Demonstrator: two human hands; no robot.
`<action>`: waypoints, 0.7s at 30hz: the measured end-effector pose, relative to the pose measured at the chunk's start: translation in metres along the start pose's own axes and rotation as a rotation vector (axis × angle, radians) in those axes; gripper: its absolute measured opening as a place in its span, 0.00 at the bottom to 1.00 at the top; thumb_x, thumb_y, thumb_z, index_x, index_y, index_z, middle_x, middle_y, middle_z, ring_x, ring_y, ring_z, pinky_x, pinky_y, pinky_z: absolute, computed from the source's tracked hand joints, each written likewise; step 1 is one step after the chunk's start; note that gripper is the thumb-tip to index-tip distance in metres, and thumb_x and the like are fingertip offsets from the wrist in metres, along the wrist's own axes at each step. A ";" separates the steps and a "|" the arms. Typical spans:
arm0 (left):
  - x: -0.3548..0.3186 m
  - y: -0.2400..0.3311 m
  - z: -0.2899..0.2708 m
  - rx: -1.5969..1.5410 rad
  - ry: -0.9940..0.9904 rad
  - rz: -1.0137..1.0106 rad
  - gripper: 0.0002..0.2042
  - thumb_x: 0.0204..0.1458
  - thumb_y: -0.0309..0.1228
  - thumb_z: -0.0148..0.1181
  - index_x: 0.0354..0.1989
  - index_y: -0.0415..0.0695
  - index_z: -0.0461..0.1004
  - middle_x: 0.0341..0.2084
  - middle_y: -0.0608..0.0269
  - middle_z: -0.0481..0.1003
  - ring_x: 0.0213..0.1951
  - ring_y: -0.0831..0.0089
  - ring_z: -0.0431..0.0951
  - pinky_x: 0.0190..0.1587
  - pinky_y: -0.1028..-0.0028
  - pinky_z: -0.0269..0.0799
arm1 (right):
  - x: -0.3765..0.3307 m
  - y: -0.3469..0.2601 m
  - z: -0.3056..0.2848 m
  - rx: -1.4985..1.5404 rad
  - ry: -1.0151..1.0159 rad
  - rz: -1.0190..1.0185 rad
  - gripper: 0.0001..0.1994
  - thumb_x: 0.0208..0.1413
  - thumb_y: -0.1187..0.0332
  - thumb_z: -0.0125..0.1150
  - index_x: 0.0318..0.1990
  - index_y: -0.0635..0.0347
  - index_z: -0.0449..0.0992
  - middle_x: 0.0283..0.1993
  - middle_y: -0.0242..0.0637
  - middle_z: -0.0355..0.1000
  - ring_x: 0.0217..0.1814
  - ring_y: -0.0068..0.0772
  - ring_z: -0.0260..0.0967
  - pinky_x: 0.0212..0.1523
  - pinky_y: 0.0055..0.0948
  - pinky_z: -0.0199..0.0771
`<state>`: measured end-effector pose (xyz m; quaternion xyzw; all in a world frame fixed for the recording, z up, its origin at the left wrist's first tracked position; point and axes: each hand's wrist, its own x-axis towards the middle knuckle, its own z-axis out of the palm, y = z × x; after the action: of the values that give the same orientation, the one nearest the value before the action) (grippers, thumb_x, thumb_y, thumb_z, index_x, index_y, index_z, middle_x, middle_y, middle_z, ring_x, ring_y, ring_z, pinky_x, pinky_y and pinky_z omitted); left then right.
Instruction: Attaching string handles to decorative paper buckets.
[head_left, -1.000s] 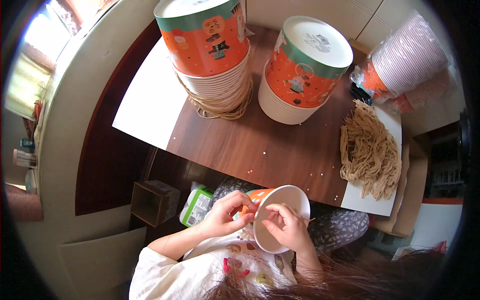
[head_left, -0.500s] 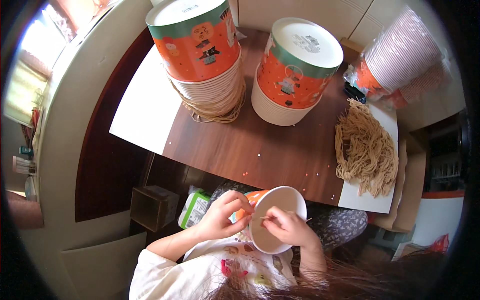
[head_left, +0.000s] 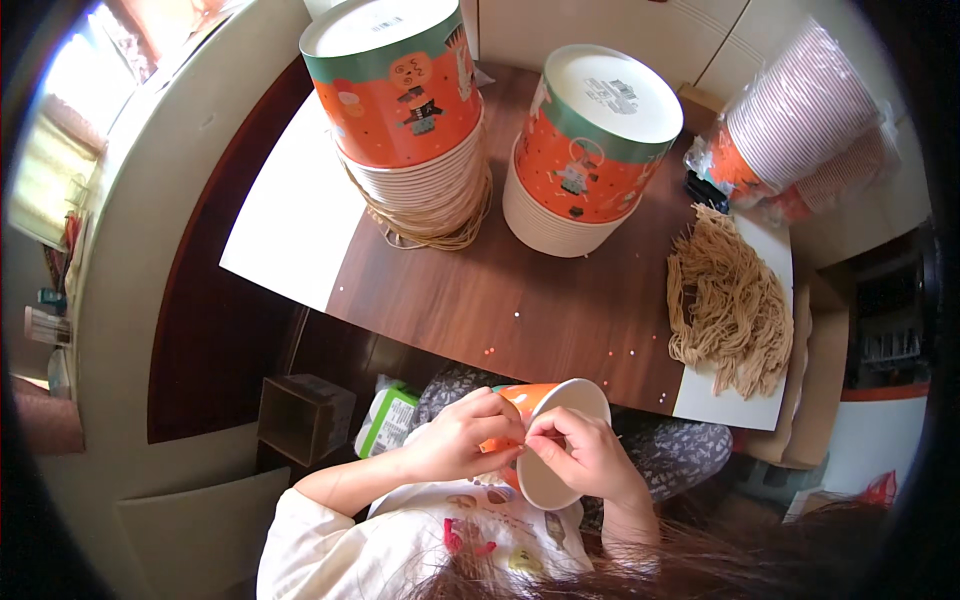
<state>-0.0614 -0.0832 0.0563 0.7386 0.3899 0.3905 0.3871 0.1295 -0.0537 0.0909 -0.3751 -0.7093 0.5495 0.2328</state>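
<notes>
Seated at a brown wood-grain table (head_left: pixel 450 300), I bring both hands together over a printed paper bucket (head_left: pixel 548 492) in my lap; the bucket lies tilted on its side, its white mouth facing toward my right, its orange wall showing behind my fingers. My left hand (head_left: pixel 465 437) is at the near-left side of the rim, fingers curled and thumb drawn in close; my right hand (head_left: pixel 588 452) reaches across the open mouth, thumb and forefinger narrowed to a pinch; the fingertips of the two hands all but meet at the rim, and I cannot tell whether anything thin is held between them.

Before me on the tabletop stand two stacks of upturned buckets, orange and green with white bases; the left stack (head_left: pixel 400 110) has loops of tan cord (head_left: pixel 440 240) around its lower part, the right stack (head_left: pixel 590 150) stands just beside it; a heap of tan yarn (head_left: pixel 735 305) lies at the right end, near a plastic-wrapped stack (head_left: pixel 800 110) of more buckets; small pale and reddish specks (head_left: pixel 517 314) dot the wood; below the table's edge, to my left, sit an open cardboard box (head_left: pixel 305 415) and a green-and-white package (head_left: pixel 388 420).
</notes>
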 end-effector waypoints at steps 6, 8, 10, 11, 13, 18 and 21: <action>-0.001 -0.003 -0.004 -0.057 -0.060 -0.088 0.06 0.39 0.24 0.61 0.26 0.42 0.71 0.31 0.60 0.69 0.34 0.63 0.70 0.38 0.69 0.68 | 0.009 0.000 0.003 -0.075 0.040 -0.066 0.04 0.47 0.73 0.58 0.28 0.62 0.69 0.26 0.38 0.70 0.28 0.37 0.69 0.28 0.30 0.67; -0.001 -0.005 -0.004 -0.097 -0.084 -0.095 0.05 0.39 0.24 0.61 0.25 0.42 0.70 0.30 0.59 0.69 0.35 0.62 0.70 0.38 0.69 0.68 | 0.009 -0.001 0.004 -0.109 0.056 -0.095 0.04 0.47 0.73 0.58 0.28 0.62 0.69 0.25 0.38 0.70 0.27 0.37 0.69 0.29 0.31 0.67; -0.002 -0.006 -0.004 -0.135 -0.106 -0.104 0.05 0.39 0.24 0.60 0.25 0.42 0.70 0.30 0.59 0.69 0.35 0.62 0.71 0.38 0.69 0.68 | 0.009 -0.003 0.004 -0.078 0.077 -0.073 0.05 0.46 0.72 0.58 0.28 0.61 0.69 0.25 0.37 0.69 0.27 0.38 0.69 0.30 0.32 0.66; -0.003 -0.006 -0.004 -0.144 -0.114 -0.112 0.05 0.39 0.24 0.60 0.25 0.42 0.70 0.31 0.58 0.69 0.36 0.62 0.71 0.38 0.69 0.68 | 0.009 -0.004 0.004 -0.078 0.078 -0.073 0.05 0.46 0.72 0.58 0.28 0.61 0.69 0.25 0.37 0.69 0.27 0.38 0.69 0.30 0.32 0.66; -0.005 -0.005 -0.003 -0.153 -0.123 -0.119 0.05 0.39 0.24 0.60 0.25 0.42 0.70 0.31 0.58 0.69 0.36 0.61 0.71 0.38 0.69 0.68 | 0.008 -0.005 0.004 -0.101 0.070 -0.136 0.05 0.46 0.72 0.58 0.27 0.61 0.69 0.25 0.37 0.70 0.27 0.38 0.68 0.31 0.32 0.66; -0.003 0.002 -0.009 -0.136 -0.074 -0.165 0.07 0.39 0.23 0.61 0.28 0.41 0.72 0.31 0.57 0.70 0.34 0.62 0.73 0.36 0.70 0.70 | 0.008 -0.003 0.005 -0.069 0.067 -0.102 0.05 0.46 0.72 0.59 0.28 0.61 0.70 0.25 0.37 0.70 0.26 0.35 0.68 0.30 0.30 0.66; -0.005 0.000 -0.011 -0.151 -0.073 -0.145 0.08 0.38 0.23 0.62 0.29 0.41 0.72 0.30 0.57 0.70 0.32 0.62 0.73 0.35 0.70 0.70 | 0.009 -0.003 0.006 -0.054 0.080 -0.100 0.04 0.46 0.72 0.59 0.28 0.60 0.70 0.25 0.36 0.70 0.26 0.34 0.68 0.30 0.29 0.66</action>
<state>-0.0729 -0.0846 0.0596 0.6910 0.3975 0.3624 0.4829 0.1189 -0.0509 0.0912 -0.3672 -0.7319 0.5023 0.2777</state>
